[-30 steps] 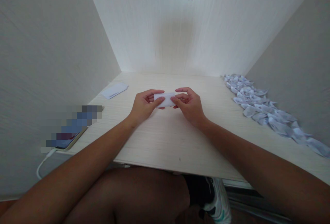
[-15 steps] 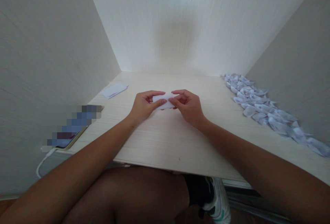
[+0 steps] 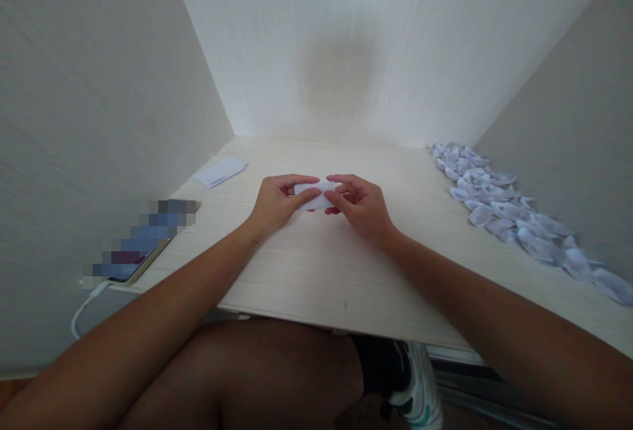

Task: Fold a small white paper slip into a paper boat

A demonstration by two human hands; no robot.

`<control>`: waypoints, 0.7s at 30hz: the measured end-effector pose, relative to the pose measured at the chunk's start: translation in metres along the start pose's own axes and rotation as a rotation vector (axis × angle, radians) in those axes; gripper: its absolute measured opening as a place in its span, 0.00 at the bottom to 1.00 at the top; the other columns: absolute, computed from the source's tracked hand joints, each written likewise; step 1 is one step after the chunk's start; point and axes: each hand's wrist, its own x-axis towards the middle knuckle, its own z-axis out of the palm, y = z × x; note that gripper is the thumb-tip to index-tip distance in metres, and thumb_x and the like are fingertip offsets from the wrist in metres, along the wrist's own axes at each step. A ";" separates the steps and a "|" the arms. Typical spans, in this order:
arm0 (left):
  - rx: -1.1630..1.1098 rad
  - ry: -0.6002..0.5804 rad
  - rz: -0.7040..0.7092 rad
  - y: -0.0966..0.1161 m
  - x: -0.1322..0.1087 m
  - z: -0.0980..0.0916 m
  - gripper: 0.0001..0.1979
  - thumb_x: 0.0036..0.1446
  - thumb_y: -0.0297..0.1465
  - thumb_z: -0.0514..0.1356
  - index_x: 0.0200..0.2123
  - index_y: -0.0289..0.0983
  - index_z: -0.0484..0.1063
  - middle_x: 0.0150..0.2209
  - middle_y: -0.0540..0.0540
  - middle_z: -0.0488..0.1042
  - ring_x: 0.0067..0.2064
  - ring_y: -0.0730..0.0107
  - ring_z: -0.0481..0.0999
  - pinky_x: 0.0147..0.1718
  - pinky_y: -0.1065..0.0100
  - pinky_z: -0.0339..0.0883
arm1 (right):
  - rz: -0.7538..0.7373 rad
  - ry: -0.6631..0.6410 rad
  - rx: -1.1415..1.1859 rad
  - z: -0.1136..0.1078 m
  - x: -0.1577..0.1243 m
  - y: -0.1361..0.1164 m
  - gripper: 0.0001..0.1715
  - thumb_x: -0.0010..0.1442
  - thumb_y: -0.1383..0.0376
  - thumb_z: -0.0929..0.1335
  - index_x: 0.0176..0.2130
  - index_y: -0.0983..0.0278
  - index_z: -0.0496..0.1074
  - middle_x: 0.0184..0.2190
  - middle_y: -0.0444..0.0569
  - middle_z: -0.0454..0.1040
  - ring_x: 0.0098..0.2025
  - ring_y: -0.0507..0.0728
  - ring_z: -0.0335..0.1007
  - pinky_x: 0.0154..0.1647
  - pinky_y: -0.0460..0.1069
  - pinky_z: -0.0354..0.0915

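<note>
A small white piece of paper [image 3: 311, 203] is held up between my two hands above the middle of the desk. My left hand [image 3: 285, 198] pinches its left part, thumb on the near face and fingers behind. On its right end, my right hand [image 3: 360, 202] grips with the thumb in front, the index finger curved over the top. Whether the paper is folded inside the grip is hard to make out. To the left lies a small stack of white paper slips [image 3: 222, 171]. Along the right side stretches a long pile of folded white paper pieces [image 3: 514, 215].
A phone [image 3: 143, 245], its screen blurred out, leans by the left wall with a white cable [image 3: 82, 308] plugged in. Panels enclose the desk [image 3: 306, 272] at left, back and right. My crossed leg and a shoe [image 3: 420, 384] show below the front edge.
My right hand's lower fingers have shifted slightly on the paper, and a little more of its right end shows. The left hand keeps its hold, and the view has moved marginally.
</note>
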 end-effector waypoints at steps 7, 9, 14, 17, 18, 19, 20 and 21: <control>0.067 -0.003 0.033 0.000 0.000 -0.002 0.17 0.46 0.44 0.76 0.36 0.39 0.86 0.19 0.50 0.72 0.19 0.78 0.62 0.17 0.73 0.56 | -0.012 -0.007 -0.033 0.000 -0.001 -0.001 0.27 0.57 0.52 0.77 0.50 0.64 0.76 0.31 0.44 0.79 0.30 0.55 0.80 0.31 0.50 0.79; 0.086 -0.010 0.047 0.001 -0.001 -0.002 0.16 0.47 0.44 0.75 0.36 0.39 0.86 0.18 0.50 0.72 0.19 0.78 0.61 0.17 0.73 0.55 | -0.013 -0.003 -0.029 0.001 -0.001 -0.001 0.26 0.57 0.52 0.77 0.49 0.64 0.76 0.31 0.44 0.78 0.30 0.55 0.80 0.31 0.51 0.80; 0.115 -0.026 0.060 0.002 -0.002 -0.001 0.16 0.49 0.44 0.74 0.35 0.39 0.86 0.19 0.49 0.74 0.18 0.78 0.60 0.17 0.73 0.53 | -0.031 0.006 0.008 0.002 -0.001 -0.001 0.23 0.57 0.54 0.78 0.46 0.64 0.77 0.29 0.41 0.76 0.29 0.52 0.78 0.31 0.49 0.80; 0.112 -0.027 0.058 0.002 -0.003 0.000 0.16 0.49 0.44 0.74 0.35 0.39 0.86 0.21 0.49 0.75 0.19 0.78 0.60 0.17 0.74 0.52 | -0.041 0.004 0.011 0.002 -0.001 -0.001 0.22 0.57 0.54 0.78 0.46 0.64 0.77 0.28 0.41 0.76 0.28 0.51 0.77 0.31 0.48 0.80; 0.112 -0.027 0.057 0.002 -0.003 0.000 0.15 0.49 0.43 0.74 0.35 0.39 0.85 0.21 0.48 0.76 0.19 0.78 0.60 0.17 0.74 0.52 | -0.040 0.004 0.011 0.002 -0.001 -0.002 0.22 0.57 0.54 0.78 0.46 0.64 0.77 0.29 0.41 0.76 0.28 0.52 0.77 0.31 0.48 0.80; 0.112 -0.029 0.057 0.001 -0.003 0.000 0.15 0.49 0.43 0.74 0.35 0.39 0.85 0.21 0.48 0.76 0.19 0.78 0.61 0.17 0.74 0.52 | -0.039 0.006 0.011 0.002 -0.001 -0.002 0.22 0.57 0.54 0.78 0.46 0.64 0.77 0.29 0.42 0.77 0.28 0.52 0.78 0.30 0.48 0.80; 0.113 -0.031 0.056 0.001 -0.003 0.000 0.15 0.49 0.43 0.74 0.35 0.38 0.85 0.22 0.48 0.76 0.19 0.78 0.61 0.18 0.74 0.53 | -0.037 0.008 0.011 0.002 -0.001 -0.002 0.22 0.57 0.53 0.78 0.45 0.64 0.77 0.29 0.42 0.77 0.28 0.52 0.78 0.30 0.48 0.80; 0.113 -0.030 0.056 0.001 -0.004 0.000 0.15 0.49 0.43 0.74 0.35 0.38 0.85 0.22 0.48 0.76 0.20 0.78 0.61 0.18 0.74 0.53 | -0.033 0.011 0.010 0.002 -0.001 -0.002 0.23 0.57 0.53 0.78 0.45 0.64 0.77 0.29 0.42 0.77 0.28 0.53 0.78 0.30 0.49 0.80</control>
